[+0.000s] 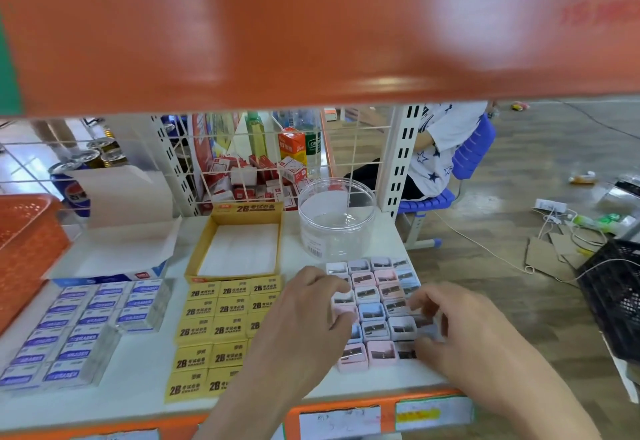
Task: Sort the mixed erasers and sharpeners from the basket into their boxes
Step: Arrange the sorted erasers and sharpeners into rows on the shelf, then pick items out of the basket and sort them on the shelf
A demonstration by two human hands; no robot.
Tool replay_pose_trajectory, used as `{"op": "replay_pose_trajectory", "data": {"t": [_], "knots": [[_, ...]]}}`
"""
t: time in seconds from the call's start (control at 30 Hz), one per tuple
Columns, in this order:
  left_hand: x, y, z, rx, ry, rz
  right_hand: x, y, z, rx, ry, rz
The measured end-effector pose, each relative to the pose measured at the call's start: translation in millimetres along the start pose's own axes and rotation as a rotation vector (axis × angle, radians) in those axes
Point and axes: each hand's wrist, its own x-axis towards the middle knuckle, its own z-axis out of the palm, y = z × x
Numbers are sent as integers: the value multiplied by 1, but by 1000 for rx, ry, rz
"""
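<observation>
Several small square sharpeners (372, 311) in pink, blue and white lie in a tight grid on the white shelf (145, 380). My left hand (308, 311) rests on the grid's left side, its curled fingertips on a pink sharpener (343, 311). My right hand (460, 329) touches the grid's right edge with bent fingers. Yellow 2B erasers (221, 329) sit in rows left of my hands, and white-and-purple erasers (79, 329) lie further left. Behind them stand an open yellow box (239, 245), an open white-and-blue box (117, 252) and a clear round tub (336, 218).
An orange mesh basket (27, 242) stands at the far left of the shelf. An orange shelf (311, 24) hangs close overhead. A wire grid (263, 162) backs the shelf. On a blue chair (471, 159) to the right sits a person. A black crate (616, 294) is on the floor.
</observation>
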Motion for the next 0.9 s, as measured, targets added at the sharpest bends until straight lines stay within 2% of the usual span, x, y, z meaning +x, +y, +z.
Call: {"op": "replay_pose_trajectory", "data": {"t": [0.17, 0.27, 0.4, 0.63, 0.73, 0.83, 0.9], "knots": [[-6, -18, -20, 238, 107, 17, 16, -36, 10, -38, 125, -128], [-17, -35, -43, 347, 112, -41, 31, -72, 25, -69, 109, -217], [-41, -64, -83, 351, 132, -157, 49, -126, 42, -86, -2, -369], [-101, -159, -167, 257, 490, -243, 67, -257, 81, -20, -78, -683], [-117, -203, -212, 279, 581, -286, 74, -315, 97, -9, -66, -778], [-134, -250, -262, 238, 506, -434, 87, -376, 116, -34, -70, -797], [-134, -281, -290, 265, 379, -558, 96, -410, 130, -48, -72, -805]]}}
